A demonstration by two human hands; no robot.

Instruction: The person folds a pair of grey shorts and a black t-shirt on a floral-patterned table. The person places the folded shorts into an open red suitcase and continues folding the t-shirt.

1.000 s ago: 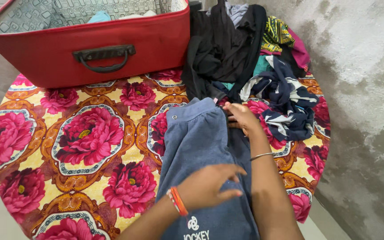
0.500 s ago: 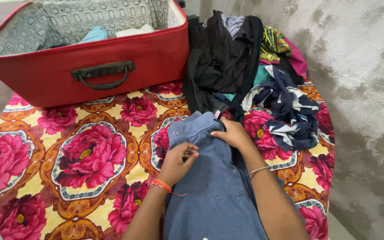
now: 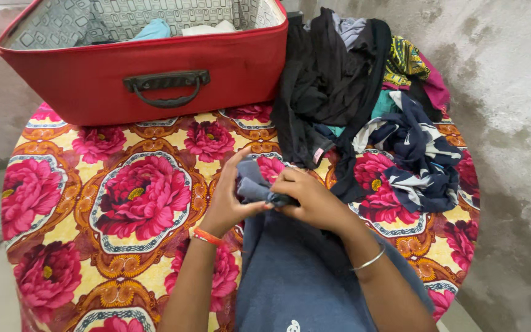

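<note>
Left hand (image 3: 228, 200) and right hand (image 3: 314, 200) both grasp one blue-grey garment (image 3: 296, 276), one red suitcase (image 3: 149, 67) at eleven o'clock, one clothes heap (image 3: 370, 117) at one o'clock.

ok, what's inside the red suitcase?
The red suitcase lies open with a grey patterned lining. A light blue garment and a white garment show above its front wall; that wall hides the bottom and anything lower.
</note>
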